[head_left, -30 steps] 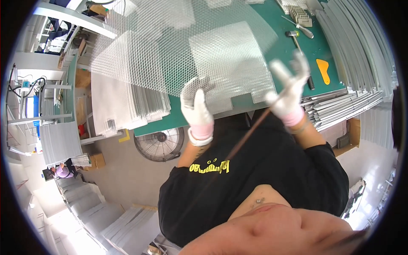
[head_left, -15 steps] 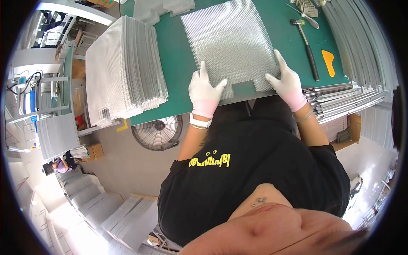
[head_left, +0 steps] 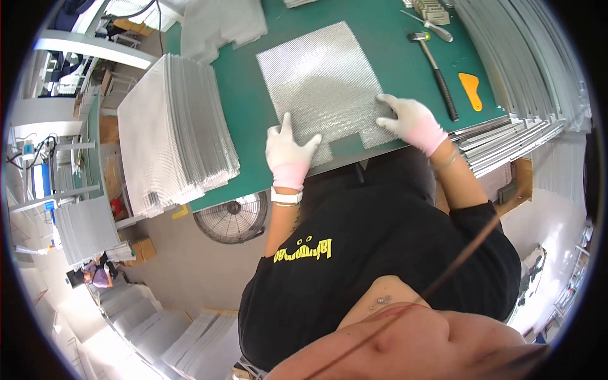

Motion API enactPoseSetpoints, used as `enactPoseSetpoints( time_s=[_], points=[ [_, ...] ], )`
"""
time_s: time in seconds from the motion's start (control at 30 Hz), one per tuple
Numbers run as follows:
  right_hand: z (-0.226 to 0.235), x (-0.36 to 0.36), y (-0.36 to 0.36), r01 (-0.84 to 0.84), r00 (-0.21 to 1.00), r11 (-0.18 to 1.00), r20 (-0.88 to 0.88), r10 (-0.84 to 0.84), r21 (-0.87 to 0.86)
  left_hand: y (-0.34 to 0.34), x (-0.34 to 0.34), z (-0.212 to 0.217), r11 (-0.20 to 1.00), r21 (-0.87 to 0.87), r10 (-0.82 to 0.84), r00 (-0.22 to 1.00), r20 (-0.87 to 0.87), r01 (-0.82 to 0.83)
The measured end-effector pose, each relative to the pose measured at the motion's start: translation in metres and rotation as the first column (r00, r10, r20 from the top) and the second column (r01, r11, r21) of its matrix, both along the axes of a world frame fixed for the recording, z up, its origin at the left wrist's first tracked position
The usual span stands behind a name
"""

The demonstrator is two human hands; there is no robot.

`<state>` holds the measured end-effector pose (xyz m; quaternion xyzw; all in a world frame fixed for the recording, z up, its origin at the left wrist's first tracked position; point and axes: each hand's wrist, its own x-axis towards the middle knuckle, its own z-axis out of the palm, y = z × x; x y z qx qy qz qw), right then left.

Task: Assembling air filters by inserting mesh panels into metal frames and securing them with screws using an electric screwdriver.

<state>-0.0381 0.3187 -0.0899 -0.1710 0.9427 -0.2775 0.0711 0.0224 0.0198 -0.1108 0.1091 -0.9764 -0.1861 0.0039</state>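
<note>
A silvery expanded-mesh sheet [head_left: 323, 76] with a rectangular notch in its near edge lies on the green tabletop [head_left: 244, 76]. My left hand [head_left: 288, 152], in a white glove with a pink cuff, is at the sheet's near left corner, index finger and thumb spread apart. At the right edge, close to the near right corner, my right hand [head_left: 411, 125] has its fingers and thumb stretched toward the mesh. Both hands touch or nearly touch the sheet's edges; neither is closed round it.
Left of the sheet stands a thick stack of mesh sheets [head_left: 180, 126], with more sheets [head_left: 221, 25] behind. To the right lie a hammer [head_left: 441, 82], a yellow scraper [head_left: 470, 92] and a screwdriver [head_left: 434, 28]. Metal strips [head_left: 506, 142] line the right side; a fan [head_left: 231, 218] stands below the table.
The view has shifted and turned slightly. My right hand has turned, its fingers now pointing left over the sheet's edge instead of up alongside it. My left hand stays by the near left corner.
</note>
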Motion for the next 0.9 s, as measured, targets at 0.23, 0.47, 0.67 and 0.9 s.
enactPoseSetpoints(
  time_s=[0.23,0.47,0.67,0.9],
  points=[
    [-0.014,-0.208,0.136,0.419,0.679,0.896,-0.706,-0.202,0.146,-0.016,-0.015,-0.014,0.936,-0.106,-0.343,0.937,-0.065,0.335],
    [-0.009,-0.256,0.173,0.236,0.951,0.817,-0.298,-0.083,0.526,0.008,0.026,0.011,0.951,-0.174,-0.265,0.964,-0.028,0.256],
    [-0.015,-0.271,0.183,0.341,0.921,0.843,-0.327,-0.212,0.415,0.025,0.060,0.017,0.966,-0.151,-0.257,0.843,-0.472,0.210],
    [-0.020,-0.277,0.184,0.413,0.902,0.779,-0.091,-0.423,0.473,0.016,0.120,0.000,0.968,0.035,-0.186,0.804,-0.565,0.249]
  ],
)
